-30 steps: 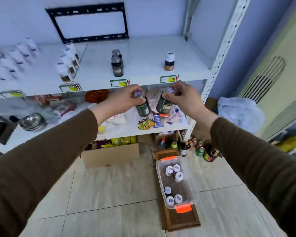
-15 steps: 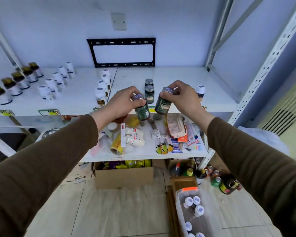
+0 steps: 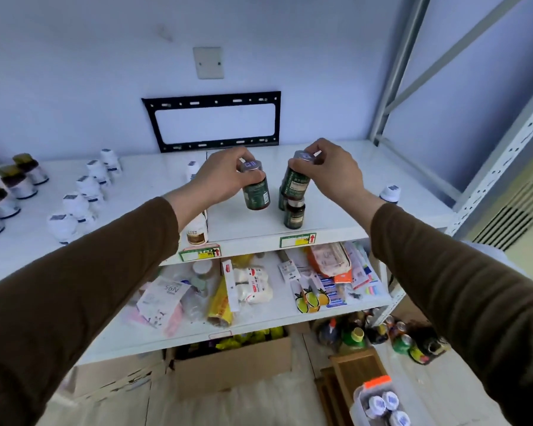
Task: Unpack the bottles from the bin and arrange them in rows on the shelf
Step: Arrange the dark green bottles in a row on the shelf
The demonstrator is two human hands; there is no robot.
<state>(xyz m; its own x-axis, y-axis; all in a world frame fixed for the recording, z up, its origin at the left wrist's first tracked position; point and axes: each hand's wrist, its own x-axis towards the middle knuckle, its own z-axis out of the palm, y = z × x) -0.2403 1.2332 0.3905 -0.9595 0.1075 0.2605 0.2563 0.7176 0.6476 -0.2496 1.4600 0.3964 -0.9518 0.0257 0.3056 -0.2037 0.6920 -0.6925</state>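
Both arms reach over the upper shelf (image 3: 336, 216). The left hand (image 3: 220, 176) grips a dark green bottle (image 3: 256, 195) by its cap and neck, the bottle upright above the shelf board. The right hand (image 3: 330, 170) pinches the cap of a second green bottle (image 3: 295, 183), which tilts slightly, right over another small green bottle (image 3: 294, 215) standing near the shelf's front edge. White bottles (image 3: 83, 195) stand in rows to the left. Down at the bottom right, the clear bin (image 3: 359, 401) with an orange latch holds more white-capped bottles
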